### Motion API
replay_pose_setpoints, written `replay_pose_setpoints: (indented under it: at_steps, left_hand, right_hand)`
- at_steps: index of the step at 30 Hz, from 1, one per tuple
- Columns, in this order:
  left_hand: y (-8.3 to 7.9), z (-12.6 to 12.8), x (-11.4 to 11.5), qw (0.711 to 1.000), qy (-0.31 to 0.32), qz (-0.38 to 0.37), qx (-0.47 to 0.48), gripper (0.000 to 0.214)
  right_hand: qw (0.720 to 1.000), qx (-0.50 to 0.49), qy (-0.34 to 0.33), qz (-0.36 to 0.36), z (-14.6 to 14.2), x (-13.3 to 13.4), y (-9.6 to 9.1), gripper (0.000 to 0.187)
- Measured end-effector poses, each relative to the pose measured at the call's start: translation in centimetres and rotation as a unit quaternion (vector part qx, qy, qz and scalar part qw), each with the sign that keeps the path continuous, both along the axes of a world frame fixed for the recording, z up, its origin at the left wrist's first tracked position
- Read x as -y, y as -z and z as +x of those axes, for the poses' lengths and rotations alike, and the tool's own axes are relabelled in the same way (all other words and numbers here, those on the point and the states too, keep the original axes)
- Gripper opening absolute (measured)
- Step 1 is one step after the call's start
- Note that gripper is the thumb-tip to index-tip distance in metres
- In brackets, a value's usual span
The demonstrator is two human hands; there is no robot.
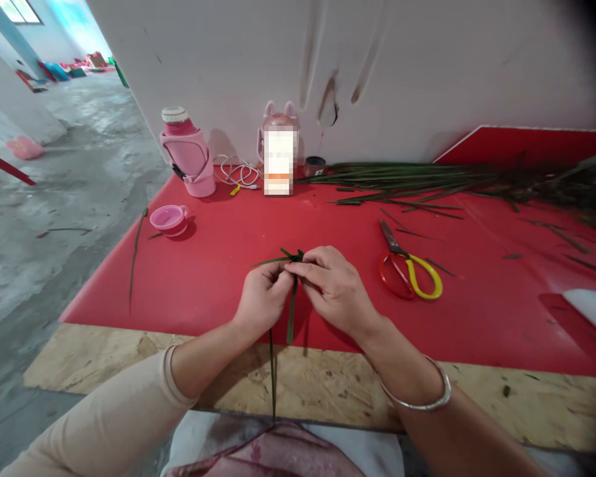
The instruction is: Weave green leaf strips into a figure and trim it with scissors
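Green leaf piece point(294, 257), one: a small knot of folded strips, held just above the near middle of the red sheet point(228, 258), with one strip end pointing left, a flat tail hanging down and a thin strand point(273, 377) dropping past the near edge toward the lap. Left hand point(264, 295): thumb and index finger pinched together on the left side of the piece, seemingly to steady it. Right hand point(336, 286): fingers drawn narrow and closed over its right side, likely for fine control; the exact fingertip contact is partly hidden. The two hands meet at the knot, presumably because so slight a piece needs support from both sides. Scissors point(400, 254), one pair: lying right of the right hand, blades pointing far, yellow and red handles toward the person, a placement that suits an easy grasp. Leaf bundle point(412, 176): laid lengthwise along the far right by the wall, probably to leave the near area free. Pink bottle point(197, 165), upright, and pink cup point(169, 225): far left, apart from the leaves, perhaps to avoid knocks. Wood board point(338, 387): bare along the near edge.
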State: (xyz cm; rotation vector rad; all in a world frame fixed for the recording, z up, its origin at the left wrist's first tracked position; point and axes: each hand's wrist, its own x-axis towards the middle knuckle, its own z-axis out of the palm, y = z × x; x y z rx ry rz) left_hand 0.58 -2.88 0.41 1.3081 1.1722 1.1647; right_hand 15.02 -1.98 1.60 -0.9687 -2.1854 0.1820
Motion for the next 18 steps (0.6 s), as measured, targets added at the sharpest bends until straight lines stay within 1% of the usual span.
replay_pose_setpoints:
  at_steps: [3, 5, 6, 8, 10, 11, 12, 14, 16, 18]
  left_hand:
    - [0.0, 0.0, 0.0, 1.000, -0.003, -0.009, -0.001, 0.017]
    - [-0.1, 0.0, 0.0, 1.000, -0.004, -0.025, 0.006, 0.018]
    - [-0.1, 0.0, 0.1, 0.999, -0.004, -0.032, 0.008, 0.019]
    - [-0.2, 0.0, 0.1, 0.999, -0.006, -0.038, 0.004, 0.020]
    - [-0.3, 0.0, 0.1, 0.999, -0.010, -0.034, -0.004, 0.020]
    - [-0.3, 0.0, 0.1, 0.999, -0.013, -0.032, -0.008, 0.020]
    - [-0.3, 0.0, 0.1, 0.999, -0.016, -0.028, -0.010, 0.020]
    - [-0.2, 0.0, 0.0, 1.000, -0.014, -0.021, -0.012, 0.020]
    - [-0.1, 0.0, 0.1, 1.000, -0.002, -0.014, -0.009, 0.020]
    - [0.0, 0.1, 0.2, 1.000, 0.007, -0.008, -0.006, 0.020]
  right_hand:
    - [0.997, -0.072, 0.007, -0.026, 0.1, 0.0, 0.0, 0.021]
    - [0.985, -0.149, 0.043, -0.070, 0.0, 0.0, 0.0, 0.015]
    - [0.974, -0.190, 0.069, -0.102, -0.1, 0.0, 0.1, 0.012]
    - [0.941, -0.266, 0.110, -0.177, -0.4, -0.1, 0.2, 0.007]
    - [0.910, -0.315, 0.121, -0.241, -0.6, -0.3, 0.3, 0.005]
    - [0.901, -0.327, 0.117, -0.259, -0.7, -0.3, 0.3, 0.006]
    - [0.899, -0.330, 0.113, -0.266, -0.7, -0.3, 0.3, 0.007]
    - [0.903, -0.324, 0.116, -0.256, -0.8, -0.2, 0.2, 0.008]
    - [0.911, -0.312, 0.136, -0.233, -1.0, 0.0, 0.0, 0.007]
    - [0.911, -0.311, 0.157, -0.221, -1.1, 0.1, -0.1, 0.005]
